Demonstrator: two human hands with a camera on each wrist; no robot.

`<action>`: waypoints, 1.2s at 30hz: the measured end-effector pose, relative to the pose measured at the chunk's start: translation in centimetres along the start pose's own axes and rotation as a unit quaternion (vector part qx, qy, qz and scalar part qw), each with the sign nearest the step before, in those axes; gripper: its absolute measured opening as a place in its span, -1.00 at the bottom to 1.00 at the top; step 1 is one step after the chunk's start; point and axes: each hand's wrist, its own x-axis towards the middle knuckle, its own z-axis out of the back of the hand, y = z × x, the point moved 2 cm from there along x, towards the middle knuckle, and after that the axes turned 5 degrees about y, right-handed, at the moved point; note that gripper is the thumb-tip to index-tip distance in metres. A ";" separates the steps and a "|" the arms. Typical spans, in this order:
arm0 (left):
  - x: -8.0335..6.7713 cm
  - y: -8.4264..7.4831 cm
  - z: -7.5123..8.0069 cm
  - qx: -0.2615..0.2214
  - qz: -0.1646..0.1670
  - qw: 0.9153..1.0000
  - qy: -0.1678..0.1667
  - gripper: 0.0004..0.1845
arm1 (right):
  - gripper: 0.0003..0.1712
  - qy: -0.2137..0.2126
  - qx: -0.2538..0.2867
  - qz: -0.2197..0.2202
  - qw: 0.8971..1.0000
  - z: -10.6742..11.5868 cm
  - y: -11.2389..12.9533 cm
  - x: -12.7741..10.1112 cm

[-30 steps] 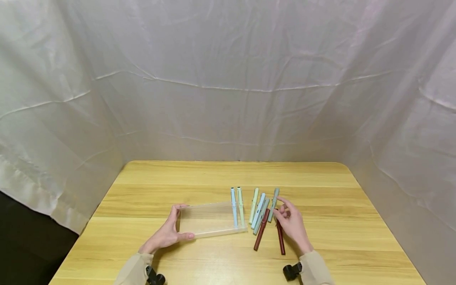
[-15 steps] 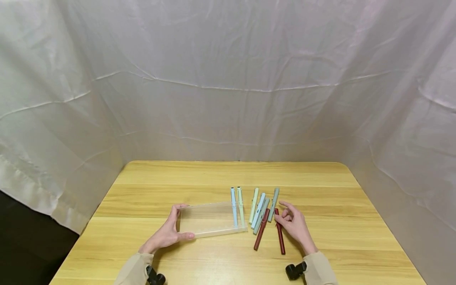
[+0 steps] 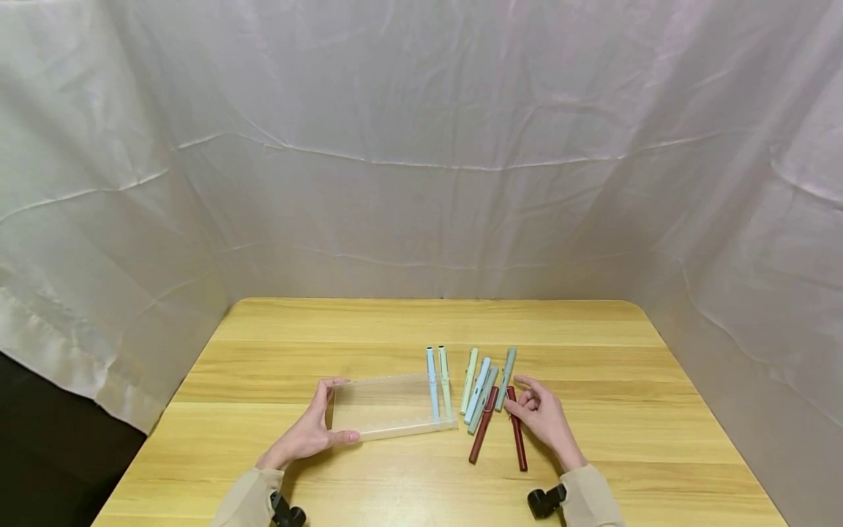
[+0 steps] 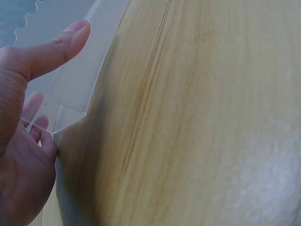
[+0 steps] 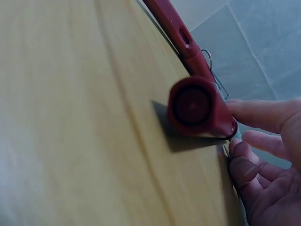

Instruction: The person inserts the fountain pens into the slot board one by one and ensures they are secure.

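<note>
Clear plastic case point(image 3: 388, 407) lies open at table point(image 3: 408, 322) centre, two pale pens point(image 3: 438, 380) resting across its 3 o'clock end. Left hand point(image 3: 308, 432) grips its 9 o'clock edge, thumb on the near rim, fingers curled behind, apparently to steady it. Right hand point(image 3: 545, 417), fingers loosely spread and holding nothing, touches a dark red pen point(image 3: 516, 435) at the 3 o'clock side of the loose pen cluster point(image 3: 484, 388).

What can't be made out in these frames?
- Right hand on red pen: head view too small to show a grip; right wrist view cuts the fingers at the edge.
- Left hand fingers: blurred behind the clear box wall, left wrist view.
- Pastel pens: which overlap, too small.
</note>
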 end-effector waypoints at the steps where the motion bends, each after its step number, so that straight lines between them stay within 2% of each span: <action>1: 0.0 0.0 0.0 0.000 0.000 1.000 0.000 0.01 | -0.36 0.000 -0.002 0.002 1.000 0.0 0.0 0.0; 9: -0.1 -0.1 0.0 -0.002 0.002 1.000 0.001 0.01 | -0.39 -0.005 -0.023 -0.007 1.000 -0.1 0.3 0.0; 16: 0.0 0.0 0.0 0.001 -0.007 1.000 0.000 0.01 | -0.39 -0.007 -0.063 -0.024 0.998 -0.2 0.4 0.3; 21: 0.0 0.0 0.0 -0.002 -0.001 1.000 0.001 0.00 | -0.35 -0.002 -0.086 -0.039 0.996 -0.3 0.7 0.5; 25: 0.0 0.0 0.0 -0.002 0.004 1.000 0.002 0.00 | -0.35 -0.002 -0.090 -0.048 0.995 -0.3 0.8 0.6; 36: -0.1 0.1 0.0 -0.004 -0.005 1.000 0.002 0.00 | -0.37 -0.004 -0.081 -0.033 0.996 -0.2 0.7 0.7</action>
